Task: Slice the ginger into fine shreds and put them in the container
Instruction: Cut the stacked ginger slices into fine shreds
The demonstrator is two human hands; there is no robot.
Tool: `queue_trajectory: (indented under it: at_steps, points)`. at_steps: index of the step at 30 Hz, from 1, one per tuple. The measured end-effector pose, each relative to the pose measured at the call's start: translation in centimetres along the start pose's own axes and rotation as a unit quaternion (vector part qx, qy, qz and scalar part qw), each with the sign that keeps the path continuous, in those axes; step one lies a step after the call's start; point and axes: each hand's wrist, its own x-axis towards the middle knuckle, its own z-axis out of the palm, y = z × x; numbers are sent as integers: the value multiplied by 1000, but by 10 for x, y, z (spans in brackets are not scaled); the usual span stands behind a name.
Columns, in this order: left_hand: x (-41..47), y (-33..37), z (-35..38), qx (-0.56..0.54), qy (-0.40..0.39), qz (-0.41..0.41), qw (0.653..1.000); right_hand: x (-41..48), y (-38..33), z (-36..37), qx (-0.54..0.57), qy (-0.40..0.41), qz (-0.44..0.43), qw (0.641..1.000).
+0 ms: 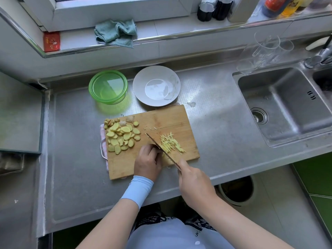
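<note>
Pale yellow ginger slices (122, 136) heap at the wooden cutting board's (161, 121) left edge, with fine ginger shreds (171, 142) toward its right. Our left hand (148, 162) curls over a few slices, and our right hand (195, 182) grips the thin knife (161, 150). The round green container (108, 87) sits beyond the board's far-left corner.

You have two grips at work, the left grip (148, 162) and the right grip (194, 182), and one knife (167, 156). The surface (71, 141) carries one cutting board (161, 121) and one pink cloth (102, 133). You have one loose heap of ginger slices (122, 135), roughly two dozen, and one heap of ginger shreds (170, 142), too fine to count. There is one green container (107, 102) and one grey plate (140, 83). The sill holds one teal cloth (115, 32), one red packet (51, 41) and two dark bottles (205, 9). One sink basin (280, 103) shows whole, with one drain (259, 115). The clear glasses (265, 49) overlap, so you cannot count them.
</note>
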Motion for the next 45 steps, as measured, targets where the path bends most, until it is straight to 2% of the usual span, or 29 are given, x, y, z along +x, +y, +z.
queue_trajectory:
  at_steps: [12, 22, 30, 39, 45]
  points:
    - [-1, 2, -1, 14, 25, 0, 1000, 32, -19, 2, 2, -3, -4, 1000]
    - [-1, 0, -2, -6, 9, -11, 1000, -2, 3, 0, -9, -10, -2, 1000]
    - [-1, 2, -2, 16, 22, -6, 1000, 34, -20, 2, -9, 1, -13, 1000]
    - [-3, -1, 1, -8, 17, -13, 1000, -2, 2, 0, -10, -10, -7, 1000]
    - [-1, 1, 0, 7, 31, -10, 999, 27, -16, 4, -14, -6, -8, 1000]
